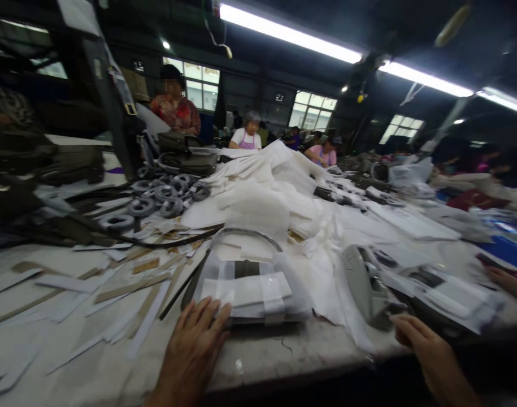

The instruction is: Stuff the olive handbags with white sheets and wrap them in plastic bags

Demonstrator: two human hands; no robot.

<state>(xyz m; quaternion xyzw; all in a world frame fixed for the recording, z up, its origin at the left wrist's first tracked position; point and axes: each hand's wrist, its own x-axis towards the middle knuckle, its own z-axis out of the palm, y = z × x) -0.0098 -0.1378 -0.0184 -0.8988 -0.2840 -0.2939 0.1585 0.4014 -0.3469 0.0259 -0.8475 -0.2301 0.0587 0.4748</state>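
A dark bag (246, 268) wrapped in translucent white sheeting lies near the table's front edge, its curved handle pointing away from me. Across its top runs a folded white piece (250, 291). My left hand (201, 333) rests with spread fingers on the bag's near left corner, holding nothing. To the right stands a grey tape dispenser (364, 282). My right hand (419, 339) is at its near end, fingers bent together; what they pinch, if anything, is too blurred to make out.
Strips of paper and card (131, 294) litter the left of the table (156, 367). Grey rolled coils (169, 195) lie behind them. White foam sheets (258, 209) are heaped in the middle. Another wrapped bag (448, 294) and another person's hand (510, 282) are at right. Several people work beyond.
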